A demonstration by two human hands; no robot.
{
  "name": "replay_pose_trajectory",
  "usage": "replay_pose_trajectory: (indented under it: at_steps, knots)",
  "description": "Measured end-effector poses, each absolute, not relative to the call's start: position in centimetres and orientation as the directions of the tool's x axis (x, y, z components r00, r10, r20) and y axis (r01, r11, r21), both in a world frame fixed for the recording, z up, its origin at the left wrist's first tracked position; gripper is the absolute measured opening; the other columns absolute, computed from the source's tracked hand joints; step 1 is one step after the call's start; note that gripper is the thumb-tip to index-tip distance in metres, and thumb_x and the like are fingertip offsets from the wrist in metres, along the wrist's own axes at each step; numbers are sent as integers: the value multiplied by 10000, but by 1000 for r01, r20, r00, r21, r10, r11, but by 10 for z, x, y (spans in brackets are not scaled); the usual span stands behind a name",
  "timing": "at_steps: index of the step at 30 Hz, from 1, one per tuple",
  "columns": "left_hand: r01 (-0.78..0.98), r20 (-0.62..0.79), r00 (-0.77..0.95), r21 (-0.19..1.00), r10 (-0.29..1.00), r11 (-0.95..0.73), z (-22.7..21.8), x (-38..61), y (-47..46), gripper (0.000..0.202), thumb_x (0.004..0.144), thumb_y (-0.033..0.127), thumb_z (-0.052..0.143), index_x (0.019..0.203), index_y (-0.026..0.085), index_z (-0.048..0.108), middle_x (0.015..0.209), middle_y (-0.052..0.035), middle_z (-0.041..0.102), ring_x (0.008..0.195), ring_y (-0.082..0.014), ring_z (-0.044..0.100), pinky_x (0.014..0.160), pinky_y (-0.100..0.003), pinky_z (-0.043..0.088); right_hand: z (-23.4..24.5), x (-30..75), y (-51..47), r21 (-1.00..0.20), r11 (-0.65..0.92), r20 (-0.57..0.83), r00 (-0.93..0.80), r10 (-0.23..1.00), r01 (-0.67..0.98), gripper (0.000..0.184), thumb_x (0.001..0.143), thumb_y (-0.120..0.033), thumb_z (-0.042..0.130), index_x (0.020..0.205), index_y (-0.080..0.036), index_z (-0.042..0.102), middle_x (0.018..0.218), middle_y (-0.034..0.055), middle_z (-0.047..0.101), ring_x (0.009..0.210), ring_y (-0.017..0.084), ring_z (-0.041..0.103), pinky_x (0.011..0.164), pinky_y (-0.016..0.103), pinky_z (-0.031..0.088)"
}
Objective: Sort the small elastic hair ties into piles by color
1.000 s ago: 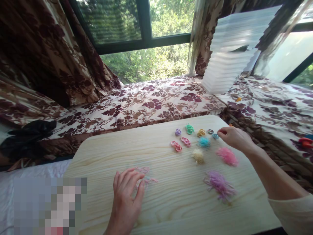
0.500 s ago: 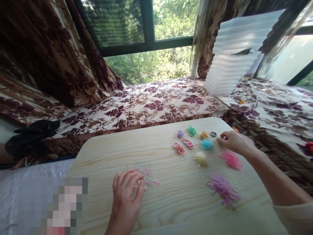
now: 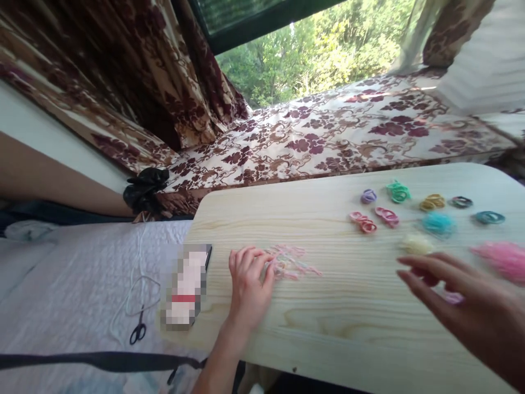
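Note:
My left hand (image 3: pixel 251 282) lies on the wooden table, fingers loosely spread and fingertips at a loose pile of pastel hair ties (image 3: pixel 293 260). To the right, my right hand (image 3: pixel 463 295) hovers, blurred, thumb and fingers apart with nothing visible between them. It partly hides a purple bundle (image 3: pixel 453 297). Beyond it are sorted groups of hair ties: a cream bunch (image 3: pixel 417 244), bright blue bunch (image 3: pixel 438 222), teal loops (image 3: pixel 489 218), dark loops (image 3: pixel 461 202), mustard loops (image 3: pixel 432 202), green (image 3: pixel 398 191), purple (image 3: pixel 368 196), pink (image 3: pixel 386 216), coral (image 3: pixel 363 222) and a large pink bunch (image 3: pixel 502 260).
A phone-like flat object (image 3: pixel 186 287), its face pixelated, lies at the table's left edge. Scissors (image 3: pixel 138 332) and a white cord (image 3: pixel 139 273) rest on the pale bedding. A flowered window seat (image 3: pixel 287 142) runs behind the table (image 3: pixel 328 334).
The view has turned left. My right hand has left the far-right groups and come back nearer; teal loops now lie where its fingers were. My left hand stays by the pastel pile.

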State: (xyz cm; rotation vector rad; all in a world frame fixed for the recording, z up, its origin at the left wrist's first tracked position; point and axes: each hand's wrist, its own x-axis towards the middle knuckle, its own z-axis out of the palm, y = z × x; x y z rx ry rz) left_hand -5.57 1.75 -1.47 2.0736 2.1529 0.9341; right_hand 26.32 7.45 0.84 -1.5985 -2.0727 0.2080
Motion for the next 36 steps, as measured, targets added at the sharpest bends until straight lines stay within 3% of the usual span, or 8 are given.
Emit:
replay_pose_trajectory:
  at_steps: [3,8,15,19,22,36]
  knots:
    - [899,389,-129,433,912,-58,-13,-57,15,123,881,155,577,913,219,677,959,-42,666,1077,-234,558,1079,-512,319,8,207,55,-508,511,336,-388,859,693,287,942,-464,447,864,-278,651,839,17,702,623,140,669,529,258,484]
    - [904,378,-111,422,919,-64,-8,-50,9,148,889,140,563,917,235,672,974,-38,661,1123,-245,541,1102,-556,277,-8,172,59,-543,544,262,-487,833,639,263,955,-317,419,859,-248,654,821,17,677,675,141,663,569,249,488]
    - [907,340,-2,398,940,-142,-8,-31,1,227,904,133,525,965,274,692,1041,-43,639,1188,-254,509,1130,-599,222,-14,166,59,-483,560,240,-513,824,673,295,959,-278,391,885,-232,672,818,33,666,709,146,634,616,257,470]
    - [912,307,124,338,943,-230,-7,-18,6,305,919,172,520,1154,312,656,1222,-66,598,1303,-280,432,1135,-623,199,-16,165,57,-448,554,233,-507,830,702,295,972,-279,387,883,-231,665,808,26,650,709,146,621,641,261,459]
    - [916,270,181,305,946,-262,-6,-14,9,297,929,198,517,1159,323,659,1324,-62,560,1353,-293,388,1139,-635,188,-18,166,56,-458,559,244,-508,826,691,286,970,-267,396,870,-225,661,806,26,640,710,149,614,651,266,462]
    - [927,332,78,322,940,-191,-8,-24,8,200,923,181,515,1018,255,674,1184,-68,638,1303,-278,449,1135,-597,202,-19,159,60,-416,537,229,-486,843,734,225,948,-270,461,831,-231,649,801,11,649,683,144,586,633,269,397]
